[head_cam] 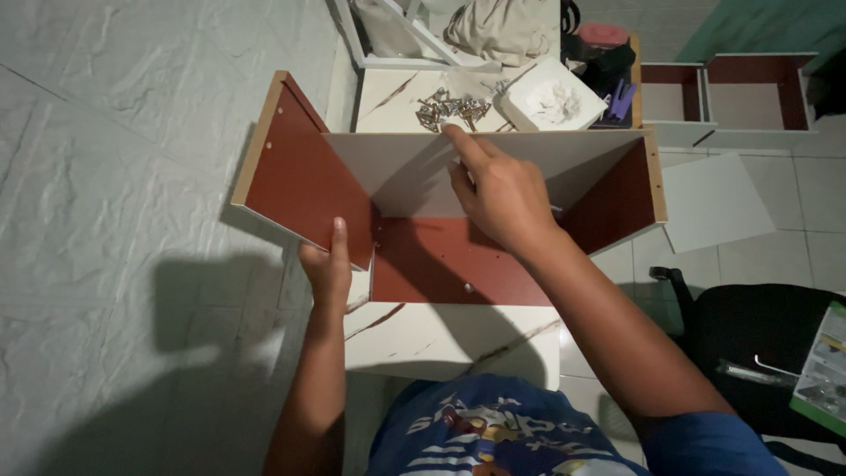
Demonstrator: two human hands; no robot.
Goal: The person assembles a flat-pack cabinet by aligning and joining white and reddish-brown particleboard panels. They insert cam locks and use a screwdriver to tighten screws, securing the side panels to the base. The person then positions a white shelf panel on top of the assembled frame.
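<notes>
Gripping the drawer side panel (pixel 304 176), left hand (pixel 328 269); right hand (pixel 502 194) half-curled, its grasp hidden.

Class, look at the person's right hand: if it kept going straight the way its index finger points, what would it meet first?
The right hand points past the drawer's white panel toward the pile of metal screws; it would probably reach those first, though depth is unclear.
</notes>
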